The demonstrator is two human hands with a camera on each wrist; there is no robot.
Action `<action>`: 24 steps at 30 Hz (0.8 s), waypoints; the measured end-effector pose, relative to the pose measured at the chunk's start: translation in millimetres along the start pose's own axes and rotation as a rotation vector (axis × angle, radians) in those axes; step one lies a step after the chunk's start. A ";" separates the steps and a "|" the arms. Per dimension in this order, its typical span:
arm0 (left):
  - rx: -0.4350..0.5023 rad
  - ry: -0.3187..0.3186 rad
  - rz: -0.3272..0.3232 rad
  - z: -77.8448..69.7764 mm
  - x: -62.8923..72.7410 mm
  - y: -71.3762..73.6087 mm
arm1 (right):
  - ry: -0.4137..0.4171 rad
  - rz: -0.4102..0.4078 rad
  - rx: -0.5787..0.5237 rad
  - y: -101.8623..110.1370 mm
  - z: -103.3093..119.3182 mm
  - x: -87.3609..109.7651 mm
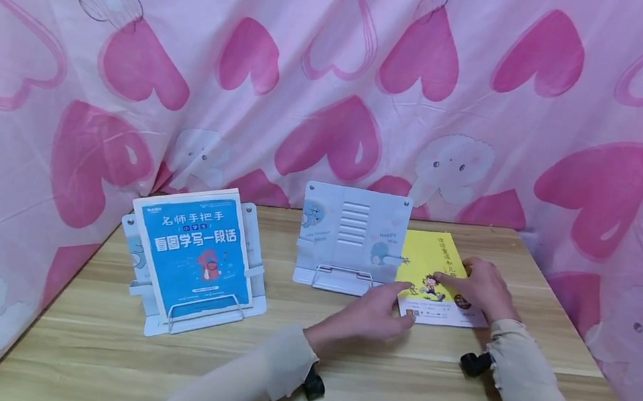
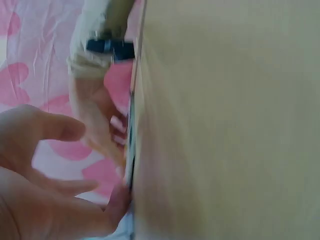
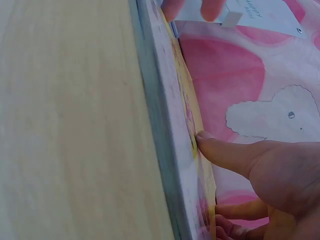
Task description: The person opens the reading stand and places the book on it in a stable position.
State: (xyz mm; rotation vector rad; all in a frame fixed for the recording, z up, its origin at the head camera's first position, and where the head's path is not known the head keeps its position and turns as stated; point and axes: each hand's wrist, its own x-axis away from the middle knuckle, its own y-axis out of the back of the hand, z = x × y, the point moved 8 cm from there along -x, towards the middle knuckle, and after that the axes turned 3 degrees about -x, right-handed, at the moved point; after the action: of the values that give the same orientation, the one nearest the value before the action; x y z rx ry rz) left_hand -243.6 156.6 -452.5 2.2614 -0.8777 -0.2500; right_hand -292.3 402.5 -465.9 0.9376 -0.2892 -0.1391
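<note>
A yellow book (image 1: 431,249) with a cartoon child on its cover lies flat on the wooden table at the right. My right hand (image 1: 486,290) is at its right side. In the right wrist view the thumb (image 3: 225,152) touches the cover, while the other fingers rest along the book's edge. From the left, my left hand (image 1: 370,312) reaches to the book's lower left side, its thumb and forefinger spread apart. In the left wrist view those fingers (image 2: 60,125) are spread, with the book's thin edge just beyond them.
Left of the yellow book stands a pale blue bookstand (image 1: 353,238) with a wire holder at its foot. Farther left, a blue book (image 1: 199,245) leans on a second bookstand (image 1: 253,273). A pink curtain (image 1: 340,61) with hearts hangs behind the table (image 1: 369,396).
</note>
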 end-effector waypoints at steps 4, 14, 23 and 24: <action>0.316 0.081 -0.047 0.5 1.7 -4.7 | -0.018 0.024 -0.001 2.8 -3.5 -0.1; 0.864 0.130 -0.213 20.1 -4.8 -2.0 | -0.099 0.098 -0.011 2.4 -14.3 -1.7; 0.665 0.088 -0.122 17.4 -8.8 -8.0 | -0.091 0.227 -0.006 0.6 -7.3 10.9; 0.641 0.079 -0.111 17.2 -8.4 -7.1 | -0.092 0.249 -0.035 0.1 -6.9 13.0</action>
State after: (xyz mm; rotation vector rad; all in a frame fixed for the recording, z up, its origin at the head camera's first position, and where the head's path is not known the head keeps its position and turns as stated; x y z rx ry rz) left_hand -253.1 156.7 -470.6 2.8906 -0.8765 0.0919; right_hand -277.8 404.7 -467.3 0.8544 -0.4844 0.0421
